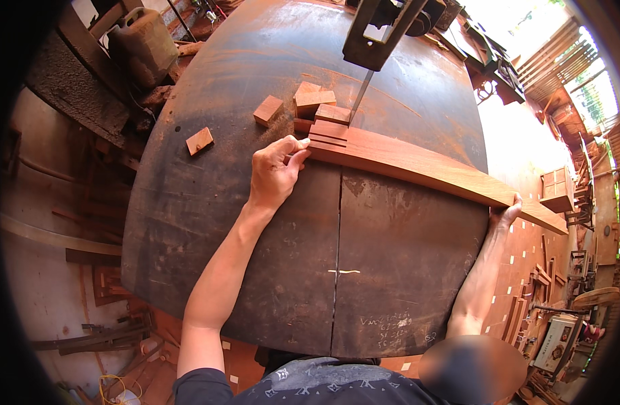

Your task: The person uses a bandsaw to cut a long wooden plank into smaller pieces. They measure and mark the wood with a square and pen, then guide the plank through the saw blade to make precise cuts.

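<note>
A long reddish-brown wooden beam (418, 160) lies slantwise across the dark metal saw table (276, 250). Several narrow slots are cut into its left end. The thin bandsaw blade (361, 98) comes down at the beam's far side, beside a small block (332, 114) at that end. With fingers and thumb, my left hand (276, 172) pinches the near corner of the slotted end. My right hand (509, 210) grips the beam towards its right end, which juts past the table's edge. Part of that hand is hidden by the wood.
Several wooden offcuts (268, 110) and sawdust lie left of the blade, one offcut (200, 141) farther out. The saw's guide frame (384, 34) hangs overhead. A dirty jerrycan (144, 46) stands at the far left. Wood strips (518, 317) lean at the right.
</note>
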The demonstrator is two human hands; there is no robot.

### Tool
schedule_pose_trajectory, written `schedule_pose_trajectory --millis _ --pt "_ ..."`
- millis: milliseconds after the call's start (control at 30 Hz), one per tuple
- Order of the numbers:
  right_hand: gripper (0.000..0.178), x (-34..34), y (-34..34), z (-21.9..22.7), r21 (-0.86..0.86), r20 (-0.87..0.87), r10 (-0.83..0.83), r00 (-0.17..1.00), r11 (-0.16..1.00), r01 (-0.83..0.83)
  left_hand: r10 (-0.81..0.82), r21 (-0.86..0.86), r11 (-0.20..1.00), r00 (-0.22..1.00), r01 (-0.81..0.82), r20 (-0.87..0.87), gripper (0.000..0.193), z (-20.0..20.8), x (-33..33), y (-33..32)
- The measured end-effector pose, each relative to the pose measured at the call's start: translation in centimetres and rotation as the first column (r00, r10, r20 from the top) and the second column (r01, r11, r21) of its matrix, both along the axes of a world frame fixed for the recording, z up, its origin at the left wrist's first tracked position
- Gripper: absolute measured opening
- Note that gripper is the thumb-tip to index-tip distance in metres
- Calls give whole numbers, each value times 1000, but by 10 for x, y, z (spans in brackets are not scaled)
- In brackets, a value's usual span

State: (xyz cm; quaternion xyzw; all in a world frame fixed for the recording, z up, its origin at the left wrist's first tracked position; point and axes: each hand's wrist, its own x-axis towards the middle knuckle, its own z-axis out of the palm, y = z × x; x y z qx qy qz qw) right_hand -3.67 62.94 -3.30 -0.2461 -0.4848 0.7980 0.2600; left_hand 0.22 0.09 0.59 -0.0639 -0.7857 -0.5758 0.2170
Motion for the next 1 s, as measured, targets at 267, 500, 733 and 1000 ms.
schedule_pose_trajectory --millis 267,500,733,1000 --pt "47 -1 -6 2 -41 -1 -12 1000 999 11 -8 20 1000 1000 8 -9 9 1 -1 1" --pt "49 -3 5 -2 -24 -32 29 999 999 -30 -2 16 1000 1000 2 -7 9 1 -3 2" --pt "48 -4 -8 2 -34 -25 6 1000 999 -7 4 -5 1000 1000 -4 -7 8 1 -3 1" --pt "49 -2 -18 9 -39 -35 14 999 999 -15 -8 14 1000 1000 8 29 5 -2 -4 0"
